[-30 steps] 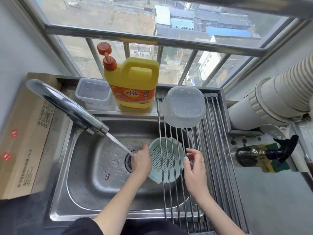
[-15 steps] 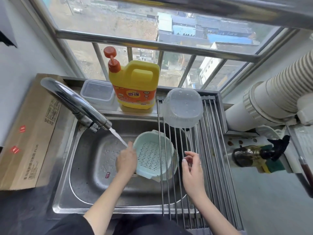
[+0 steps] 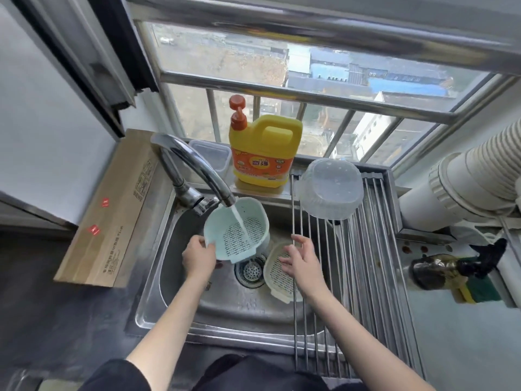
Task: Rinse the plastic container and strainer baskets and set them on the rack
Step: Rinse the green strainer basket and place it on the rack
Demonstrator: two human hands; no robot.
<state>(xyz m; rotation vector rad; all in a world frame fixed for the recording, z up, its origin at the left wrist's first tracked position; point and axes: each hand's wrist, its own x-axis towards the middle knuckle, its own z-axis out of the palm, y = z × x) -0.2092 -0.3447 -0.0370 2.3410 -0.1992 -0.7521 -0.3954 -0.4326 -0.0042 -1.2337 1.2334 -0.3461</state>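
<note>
Stainless steel sink (image 3: 180, 292) is set at lower centre of the frame, under a barred window. Near: a drain strainer (image 3: 250, 270) is seen at the basin floor. Left hand (image 3: 199, 256), centre-left, is clamped on the near rim of a pale blue strainer basket (image 3: 239, 231), which is held tilted beneath the faucet (image 3: 194, 167); a water stream is received in its perforated base. Right hand (image 3: 303, 262), centre, is held with fingers spread and nothing gripped, just above a cream strainer basket (image 3: 277, 280) lying in the basin, partly under the roll-up rack (image 3: 352, 277). Farther: a clear plastic container (image 3: 331, 189) is placed upside down on the rack's far end. On the ledge, upper centre, a yellow detergent jug (image 3: 263, 150) and a small clear box (image 3: 212, 155) are stored.
</note>
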